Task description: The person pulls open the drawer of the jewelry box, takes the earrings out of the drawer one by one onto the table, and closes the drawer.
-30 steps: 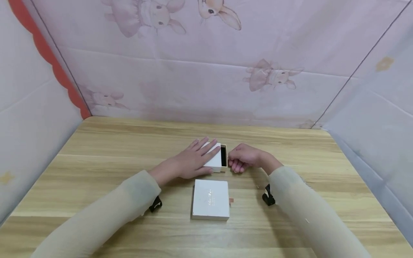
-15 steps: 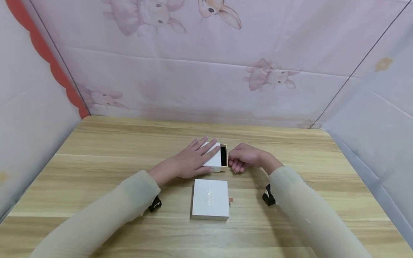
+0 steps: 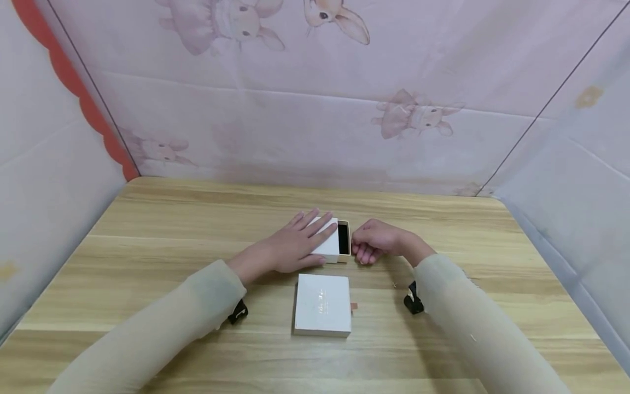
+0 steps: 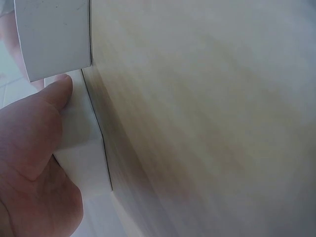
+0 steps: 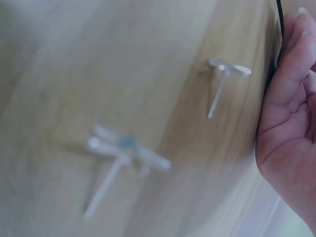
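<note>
Ribbon tab (image 3: 354,307) facing right, perhaps for easy reach, a closed white box (image 3: 322,304) lies nearest on the desk (image 3: 157,241). Beyond, the left hand (image 3: 290,247) has its grip released, fingers flat atop a second box (image 3: 331,249), seemingly to steady it; the right hand (image 3: 378,241) curls beside its partly drawn-out tray (image 3: 344,239), anything grasped being hidden.

Behind the wooden table (image 3: 162,224), a pale pink backdrop (image 3: 295,137) is seen, printed with rabbits (image 3: 398,116). Above the table's far left corner, a red scalloped border (image 3: 87,106) is set.
</note>
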Motion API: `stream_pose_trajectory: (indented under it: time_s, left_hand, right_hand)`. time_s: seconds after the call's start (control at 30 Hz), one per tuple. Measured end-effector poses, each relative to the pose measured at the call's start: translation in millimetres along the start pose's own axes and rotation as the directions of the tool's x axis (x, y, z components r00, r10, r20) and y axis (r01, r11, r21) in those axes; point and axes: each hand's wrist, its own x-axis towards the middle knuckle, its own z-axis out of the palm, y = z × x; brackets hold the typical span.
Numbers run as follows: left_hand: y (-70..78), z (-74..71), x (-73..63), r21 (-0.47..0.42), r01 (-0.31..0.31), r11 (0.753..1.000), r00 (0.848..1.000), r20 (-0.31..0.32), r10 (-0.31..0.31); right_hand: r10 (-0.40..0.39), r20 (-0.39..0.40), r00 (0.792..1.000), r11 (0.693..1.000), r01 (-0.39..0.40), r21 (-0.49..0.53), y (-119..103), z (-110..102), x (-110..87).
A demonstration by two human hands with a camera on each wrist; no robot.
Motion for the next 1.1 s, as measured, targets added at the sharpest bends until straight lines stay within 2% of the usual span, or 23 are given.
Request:
stream_pose_trajectory:
  time_s: [0.47, 1.1]
  left_hand:
    - [-0.6, -3.2, 0.8, -0.002, 0.009, 1.0, 1.0, 0.005, -0.009]
    - [0.3, 0.7, -0.6, 0.016, 0.009, 1.0, 1.0, 0.004, -0.009]
  right_hand:
    - [0.019, -0.006, 1.0, 1.0, -0.019, -0.016, -2.5, -4.1, -2.7]
    - [0.024, -0.007, 1.0, 1.0, -0.024, 0.009, 2.5, -3.0, -4.9]
